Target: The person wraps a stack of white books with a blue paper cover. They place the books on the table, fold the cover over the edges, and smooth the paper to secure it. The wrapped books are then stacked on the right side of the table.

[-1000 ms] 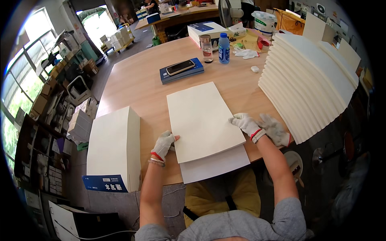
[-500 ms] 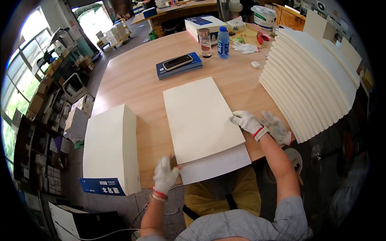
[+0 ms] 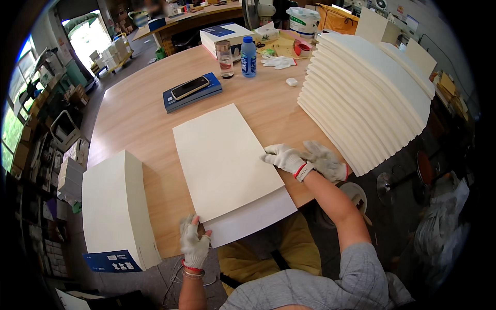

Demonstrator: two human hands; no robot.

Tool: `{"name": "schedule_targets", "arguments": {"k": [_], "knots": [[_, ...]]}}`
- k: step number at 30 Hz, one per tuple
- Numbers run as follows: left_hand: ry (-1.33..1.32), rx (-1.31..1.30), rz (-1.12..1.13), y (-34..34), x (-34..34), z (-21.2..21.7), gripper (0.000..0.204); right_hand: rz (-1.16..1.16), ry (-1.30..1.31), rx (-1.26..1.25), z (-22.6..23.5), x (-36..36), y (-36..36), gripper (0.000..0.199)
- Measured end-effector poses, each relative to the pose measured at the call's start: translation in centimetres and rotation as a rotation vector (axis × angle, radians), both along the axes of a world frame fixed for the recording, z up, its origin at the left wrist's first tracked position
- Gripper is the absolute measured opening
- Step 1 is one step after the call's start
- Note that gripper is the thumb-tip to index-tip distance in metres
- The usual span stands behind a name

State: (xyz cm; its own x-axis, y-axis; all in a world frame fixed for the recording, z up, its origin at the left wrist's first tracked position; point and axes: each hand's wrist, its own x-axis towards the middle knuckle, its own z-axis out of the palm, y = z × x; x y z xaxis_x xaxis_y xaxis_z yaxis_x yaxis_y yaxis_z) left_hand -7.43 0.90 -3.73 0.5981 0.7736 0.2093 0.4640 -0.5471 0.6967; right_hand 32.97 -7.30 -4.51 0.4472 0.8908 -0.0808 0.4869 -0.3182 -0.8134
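A cream pad of paper or thin stack of large sheets (image 3: 227,160) lies in front of me, with a white sheet (image 3: 253,217) sticking out under its near edge past the table. My left hand (image 3: 195,243), in a white glove with bare fingertips, is open at the near left corner, thumb and fingers apart beside the paper. In a matching glove, my right hand (image 3: 284,157) rests with stretched fingers on the right edge. Beside its wrist lies a loose glove (image 3: 326,160).
At left stands a thick cream paper block (image 3: 111,201) with a blue band. A tall fanned stack of cream pads (image 3: 367,98) fills the right. Farther back are a phone (image 3: 190,88) on blue books (image 3: 206,95), a tumbler (image 3: 225,59) and a blue bottle (image 3: 248,58).
The view has swung right, so everything sits further left in the picture. My left hand has come closer to the paper's near left corner; my right hand stays on the right edge.
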Motion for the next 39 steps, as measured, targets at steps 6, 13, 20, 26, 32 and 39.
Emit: {"name": "schedule_targets", "arguments": {"k": [6, 13, 20, 26, 32, 39], "knots": [[0.035, 0.075, -0.018, 0.2, -0.2, 0.0, 0.056, -0.017, -0.119, -0.144, 2.5, -1.3, 0.0, 0.04], [0.101, 0.459, -0.338, -0.4, 2.7, 6.5, 0.073, 0.128, -0.314, 0.362, 5.5, -5.5, -4.5, 0.029], [0.437, 0.415, -0.499, -1.1, 5.0, 7.1, 0.094, 0.34, -0.138, 0.218, 4.8, -5.8, -5.9, 0.036], [0.521, 0.465, -0.49, -2.3, 5.7, 7.5, 0.095, 0.315, -0.104, 0.199, 4.4, -5.3, -5.8, 0.04], [0.506, 0.384, -0.479, -2.3, 5.6, 7.8, 0.086, 0.315, -0.041, 0.121, 4.4, -5.0, -5.8, 0.048], [0.343, 0.249, -0.397, 2.5, 5.4, 6.1, 0.037, 0.342, 0.441, 0.069, 4.2, -2.6, -6.7, 0.051]]}}
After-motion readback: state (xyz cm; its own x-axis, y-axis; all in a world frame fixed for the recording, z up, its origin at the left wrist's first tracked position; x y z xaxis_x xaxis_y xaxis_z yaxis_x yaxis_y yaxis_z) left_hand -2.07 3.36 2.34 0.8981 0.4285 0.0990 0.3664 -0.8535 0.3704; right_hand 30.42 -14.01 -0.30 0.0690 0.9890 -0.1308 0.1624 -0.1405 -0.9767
